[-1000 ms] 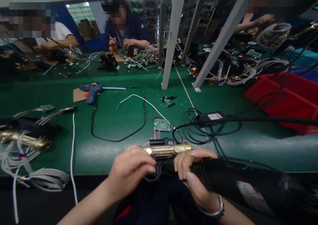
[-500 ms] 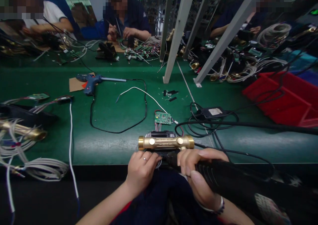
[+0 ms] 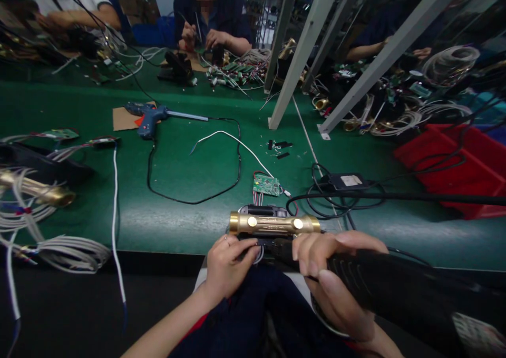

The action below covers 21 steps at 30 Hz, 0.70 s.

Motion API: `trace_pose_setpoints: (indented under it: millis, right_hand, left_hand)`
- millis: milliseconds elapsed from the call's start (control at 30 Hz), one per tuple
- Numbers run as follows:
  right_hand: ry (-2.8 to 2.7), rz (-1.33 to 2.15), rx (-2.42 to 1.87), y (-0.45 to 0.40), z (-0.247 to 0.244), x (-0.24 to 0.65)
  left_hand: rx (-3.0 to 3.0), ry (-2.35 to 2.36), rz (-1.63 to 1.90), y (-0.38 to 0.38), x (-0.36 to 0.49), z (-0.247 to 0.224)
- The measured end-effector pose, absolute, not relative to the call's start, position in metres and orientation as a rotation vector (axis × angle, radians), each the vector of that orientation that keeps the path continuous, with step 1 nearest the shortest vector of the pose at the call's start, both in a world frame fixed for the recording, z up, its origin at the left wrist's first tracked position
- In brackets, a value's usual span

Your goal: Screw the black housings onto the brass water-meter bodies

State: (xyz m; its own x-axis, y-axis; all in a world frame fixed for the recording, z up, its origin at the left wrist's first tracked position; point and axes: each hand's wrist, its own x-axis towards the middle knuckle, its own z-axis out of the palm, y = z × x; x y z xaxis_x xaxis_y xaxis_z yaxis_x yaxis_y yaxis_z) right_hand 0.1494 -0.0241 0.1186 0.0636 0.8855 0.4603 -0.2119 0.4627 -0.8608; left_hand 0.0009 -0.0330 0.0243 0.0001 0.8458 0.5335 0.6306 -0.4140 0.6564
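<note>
A brass tube fitting [image 3: 276, 224] lies across the table's front edge, with a black part behind it. Wires join that part to a green circuit board [image 3: 266, 185], from which a white cable [image 3: 241, 143] curves away. My right hand [image 3: 336, 268] is wrapped round a thick black tool [image 3: 379, 279], its narrow tip just below the fitting. Left of that tip is my left hand [image 3: 233, 263], thumb and forefinger pinched at the near side of the fitting; what they hold is too small to name.
A blue glue gun [image 3: 148, 123] rests on cardboard at the back left. Coiled cables [image 3: 73, 252] lie at the left. At the right are a black adapter [image 3: 348, 181] and a red bin [image 3: 438, 163]. Grey posts [image 3: 304, 57] rise mid-table; people sit across.
The whole view has shifted, with the table items slightly right and up. My left thumb now shows, extended toward the forefinger. My right hand still grips the black tool.
</note>
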Motion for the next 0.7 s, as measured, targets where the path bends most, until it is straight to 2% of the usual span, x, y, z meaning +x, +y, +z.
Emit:
trace_pose_setpoints:
  millis: [167,700]
  right_hand:
    - [-1.256,0.95,-0.643,-0.023,0.13,0.14]
    - [-1.307,1.011,-0.67,-0.019,0.12,0.137]
  left_hand:
    - [1.985,1.525,1.386,-0.032,0.002,0.024]
    - [2.059,1.425,1.472,-0.031,0.0,0.018]
